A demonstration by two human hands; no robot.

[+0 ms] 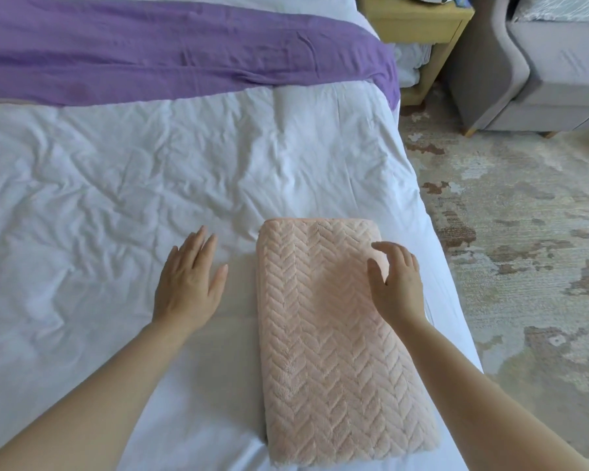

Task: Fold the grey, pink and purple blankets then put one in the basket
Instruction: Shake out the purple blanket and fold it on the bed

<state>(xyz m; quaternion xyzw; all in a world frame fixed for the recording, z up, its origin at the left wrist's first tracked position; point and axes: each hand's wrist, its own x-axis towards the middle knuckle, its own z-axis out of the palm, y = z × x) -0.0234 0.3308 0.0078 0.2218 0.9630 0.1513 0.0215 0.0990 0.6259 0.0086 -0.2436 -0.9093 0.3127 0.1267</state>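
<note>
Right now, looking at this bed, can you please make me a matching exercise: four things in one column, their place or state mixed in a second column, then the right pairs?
Things
1. pink blanket
2. purple blanket
3. left hand
4. armchair

Place or state
A. spread across the far part of the bed
B. on the floor, right of the bed
C. folded, near the bed's right edge
D. open, left of the folded blanket

Pairs: 1-C, 2-A, 3-D, 4-B
</note>
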